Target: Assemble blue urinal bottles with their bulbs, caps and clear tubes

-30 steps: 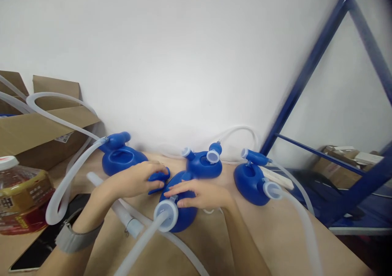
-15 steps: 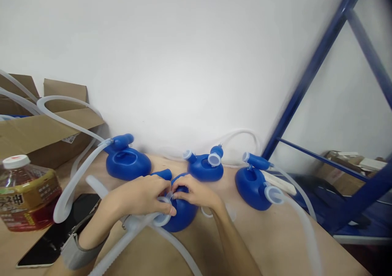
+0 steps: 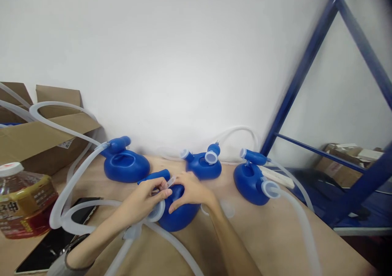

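A blue plastic vessel [image 3: 179, 214] lies on the brown table [image 3: 269, 243] right in front of me. My left hand [image 3: 146, 202] pinches a small clear fitting at the vessel's white collar [image 3: 156, 212], where a translucent hose [image 3: 122, 251] joins. My right hand [image 3: 190, 192] rests curled on top of the same vessel, fingertips meeting the left hand's. Three more blue vessels stand behind: one at the left [image 3: 125, 163], one in the middle [image 3: 203, 165], one at the right [image 3: 251, 182], each with hoses.
A drink bottle [image 3: 21, 200] with a white cap and a dark phone [image 3: 58, 239] lie at the left. An open cardboard box [image 3: 36, 137] sits behind them. Blue shelf struts [image 3: 306, 67] rise at the right, past the table's edge.
My left hand has slid from the hose collar up to the small fitting. The hose has swung lower and to the left. My right hand stays on the vessel.
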`<action>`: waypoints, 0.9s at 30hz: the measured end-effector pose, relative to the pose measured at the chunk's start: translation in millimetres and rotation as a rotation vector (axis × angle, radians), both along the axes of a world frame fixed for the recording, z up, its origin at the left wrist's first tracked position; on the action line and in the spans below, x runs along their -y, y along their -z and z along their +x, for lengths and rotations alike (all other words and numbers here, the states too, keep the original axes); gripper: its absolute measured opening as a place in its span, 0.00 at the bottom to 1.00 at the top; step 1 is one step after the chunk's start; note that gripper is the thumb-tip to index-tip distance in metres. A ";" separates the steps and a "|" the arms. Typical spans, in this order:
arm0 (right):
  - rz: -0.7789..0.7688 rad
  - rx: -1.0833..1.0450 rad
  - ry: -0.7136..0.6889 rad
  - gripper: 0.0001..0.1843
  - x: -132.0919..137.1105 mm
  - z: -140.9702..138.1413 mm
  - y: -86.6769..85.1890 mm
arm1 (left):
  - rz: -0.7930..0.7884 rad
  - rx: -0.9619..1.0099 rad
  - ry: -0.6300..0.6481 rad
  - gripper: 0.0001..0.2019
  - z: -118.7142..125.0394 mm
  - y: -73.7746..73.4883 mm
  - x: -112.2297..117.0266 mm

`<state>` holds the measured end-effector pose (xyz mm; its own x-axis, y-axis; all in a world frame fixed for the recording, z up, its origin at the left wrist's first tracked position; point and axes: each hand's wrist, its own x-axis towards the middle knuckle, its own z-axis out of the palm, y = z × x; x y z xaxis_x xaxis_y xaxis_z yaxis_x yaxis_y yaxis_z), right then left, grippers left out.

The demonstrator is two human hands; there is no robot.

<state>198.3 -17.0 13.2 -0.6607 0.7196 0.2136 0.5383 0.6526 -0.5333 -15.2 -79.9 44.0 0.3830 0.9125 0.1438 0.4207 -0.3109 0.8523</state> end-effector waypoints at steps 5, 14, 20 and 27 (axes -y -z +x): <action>0.072 0.030 0.044 0.34 -2.6 -6.9 9.1 | -0.167 0.369 -0.168 0.32 -2.3 30.7 1.7; 0.111 -0.088 0.190 0.34 -5.5 -11.0 13.8 | 0.167 0.272 -0.326 0.25 -7.3 23.7 0.6; 0.123 -0.141 0.230 0.33 -2.9 -15.1 16.4 | 0.026 -0.004 -0.140 0.28 -70.1 -25.4 -32.6; 0.131 -0.319 0.296 0.29 -3.3 4.8 -6.7 | 0.178 -0.325 -0.404 0.23 -102.5 -20.7 -59.9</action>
